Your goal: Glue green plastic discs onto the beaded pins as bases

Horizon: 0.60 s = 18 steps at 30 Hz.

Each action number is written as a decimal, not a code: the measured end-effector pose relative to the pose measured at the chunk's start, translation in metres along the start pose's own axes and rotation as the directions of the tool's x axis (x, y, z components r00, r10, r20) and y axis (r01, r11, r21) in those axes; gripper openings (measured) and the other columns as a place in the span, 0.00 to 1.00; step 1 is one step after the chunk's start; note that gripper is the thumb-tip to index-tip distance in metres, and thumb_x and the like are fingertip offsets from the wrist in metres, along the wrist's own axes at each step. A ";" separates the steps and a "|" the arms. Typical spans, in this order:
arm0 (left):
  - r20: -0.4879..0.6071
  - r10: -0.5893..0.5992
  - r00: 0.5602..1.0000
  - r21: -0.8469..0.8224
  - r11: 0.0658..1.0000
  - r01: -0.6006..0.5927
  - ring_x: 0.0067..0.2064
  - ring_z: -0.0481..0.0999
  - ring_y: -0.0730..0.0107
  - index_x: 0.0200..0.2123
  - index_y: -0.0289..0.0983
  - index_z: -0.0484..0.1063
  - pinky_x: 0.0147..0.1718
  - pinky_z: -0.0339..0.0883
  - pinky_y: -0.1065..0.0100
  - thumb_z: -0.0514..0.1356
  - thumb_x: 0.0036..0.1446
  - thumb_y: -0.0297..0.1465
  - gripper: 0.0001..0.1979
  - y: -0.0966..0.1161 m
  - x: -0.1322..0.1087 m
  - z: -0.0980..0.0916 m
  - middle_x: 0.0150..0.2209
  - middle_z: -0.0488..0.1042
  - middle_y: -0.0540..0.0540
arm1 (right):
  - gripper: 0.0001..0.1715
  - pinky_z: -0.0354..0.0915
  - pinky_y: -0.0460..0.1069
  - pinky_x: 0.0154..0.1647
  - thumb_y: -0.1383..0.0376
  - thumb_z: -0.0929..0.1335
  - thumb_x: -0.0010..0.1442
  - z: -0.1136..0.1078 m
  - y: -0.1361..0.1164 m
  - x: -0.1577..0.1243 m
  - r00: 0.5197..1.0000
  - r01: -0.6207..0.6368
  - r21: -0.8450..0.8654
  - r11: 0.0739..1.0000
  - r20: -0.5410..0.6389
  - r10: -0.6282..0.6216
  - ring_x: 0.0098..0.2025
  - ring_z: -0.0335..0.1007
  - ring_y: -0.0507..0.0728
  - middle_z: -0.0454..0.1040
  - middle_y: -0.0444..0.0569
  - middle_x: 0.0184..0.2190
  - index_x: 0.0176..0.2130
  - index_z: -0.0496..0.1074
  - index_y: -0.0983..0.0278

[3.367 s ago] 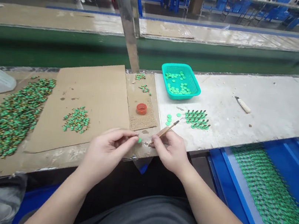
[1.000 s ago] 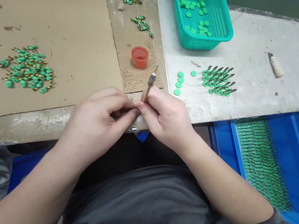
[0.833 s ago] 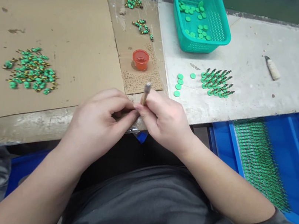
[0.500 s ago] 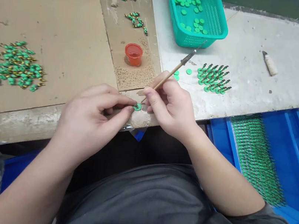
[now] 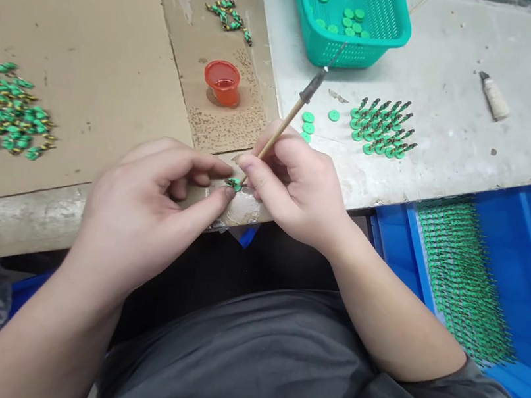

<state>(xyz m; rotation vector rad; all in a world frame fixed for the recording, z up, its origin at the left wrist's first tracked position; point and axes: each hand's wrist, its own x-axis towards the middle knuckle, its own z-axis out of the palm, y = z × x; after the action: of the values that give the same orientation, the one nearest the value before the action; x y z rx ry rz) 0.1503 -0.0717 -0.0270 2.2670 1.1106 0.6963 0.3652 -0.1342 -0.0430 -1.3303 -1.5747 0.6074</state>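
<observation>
My left hand point(image 5: 145, 201) reaches in at the table's front edge, thumb and forefinger on either side of a tiny figure on a green disc point(image 5: 234, 184). The fingertips partly hide this piece. My right hand point(image 5: 298, 180) grips a slim wooden stick point(image 5: 287, 119) like a pen. Its upper end has a dark collar and a thin point, and its lower end comes down at the green disc. Beyond my hands stands a red cup point(image 5: 221, 83) with liquid in it. Several loose green discs point(image 5: 308, 127) lie past my right hand.
Green-and-yellow small pieces point(image 5: 6, 110) are heaped at left. A teal basket point(image 5: 351, 55) holds green discs. Figures on discs point(image 5: 380, 128) stand in rows to its front right, with a small tube point(image 5: 494, 98) farther right. Blue trays point(image 5: 506, 222) sit below the table's right edge.
My view has shifted slightly, so the table items sit higher in it. My left forefinger and thumb have spread a little around the disc. The stick now stands more upright in my right hand.
</observation>
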 end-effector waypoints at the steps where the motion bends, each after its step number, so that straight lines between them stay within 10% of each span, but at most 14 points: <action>1: -0.002 -0.005 1.000 0.002 1.000 0.005 0.35 0.74 0.70 0.45 0.45 0.86 0.36 0.65 0.64 0.69 0.67 0.39 0.07 0.000 0.000 0.000 0.36 0.79 0.52 | 0.19 0.80 0.49 0.45 0.56 0.68 0.83 0.000 -0.001 0.000 1.000 0.002 -0.013 1.000 0.006 -0.002 0.39 0.80 0.54 0.75 0.45 0.40 0.37 0.67 0.56; 18: -0.024 0.043 0.999 -0.017 0.999 -0.044 0.35 0.74 0.74 0.42 0.44 0.86 0.34 0.64 0.67 0.69 0.68 0.38 0.07 -0.001 0.000 0.003 0.36 0.81 0.53 | 0.18 0.75 0.47 0.48 0.58 0.65 0.86 0.005 0.004 0.003 0.981 0.192 -0.165 0.967 0.043 -0.187 0.41 0.78 0.53 0.78 0.44 0.40 0.40 0.71 0.58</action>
<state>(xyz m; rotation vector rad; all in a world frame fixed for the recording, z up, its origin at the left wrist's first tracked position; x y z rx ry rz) 0.1514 -0.0723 -0.0295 2.2794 1.0645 0.7488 0.3628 -0.1292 -0.0471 -1.2787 -1.7831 0.3818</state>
